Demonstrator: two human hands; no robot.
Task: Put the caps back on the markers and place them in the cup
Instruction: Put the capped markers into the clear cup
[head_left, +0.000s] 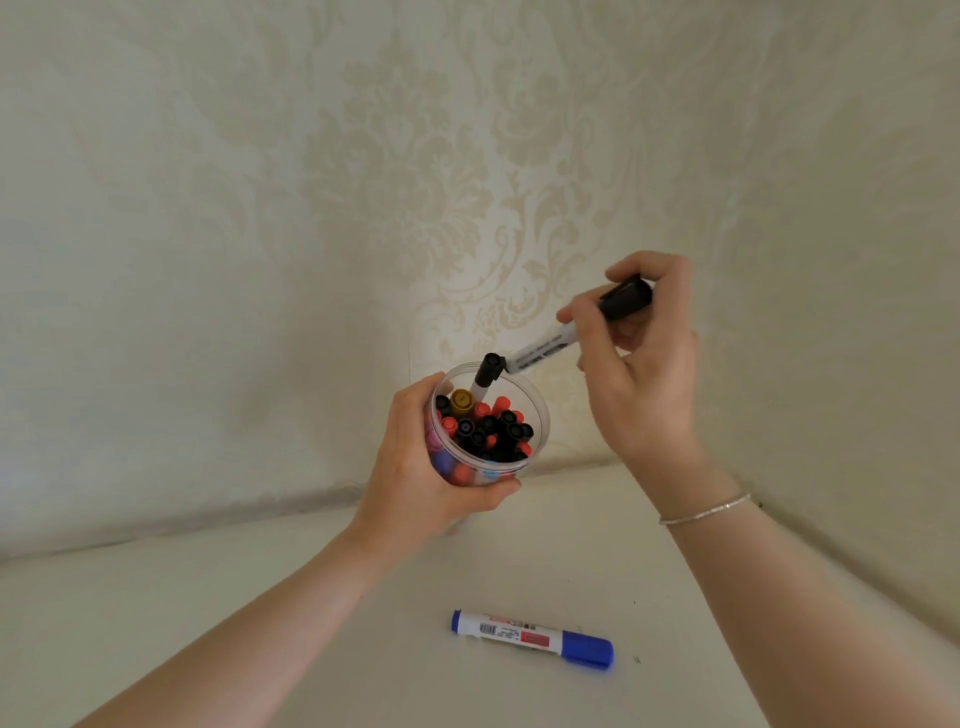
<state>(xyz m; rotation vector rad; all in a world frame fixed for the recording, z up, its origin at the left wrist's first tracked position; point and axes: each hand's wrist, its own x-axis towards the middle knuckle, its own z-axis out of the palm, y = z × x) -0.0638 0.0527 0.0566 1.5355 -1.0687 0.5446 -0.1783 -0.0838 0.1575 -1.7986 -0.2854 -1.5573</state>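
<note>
Right grip (631, 332) holds one black marker (576, 332); one blue marker (532, 636) lies on table (363, 649).

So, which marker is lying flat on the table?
The blue-capped marker, alone on the table. The others stand in the cup, or the right hand holds one.

- The blue marker (531, 637) lying on the table carries a white label with a barcode, a few lines of small print and a red patch; none of it is sharp enough to read.
- The black marker (571, 330) held in the right hand (641, 364) has dark printing along its white barrel, too blurred to make out.
- No word or number here can be read.
</note>
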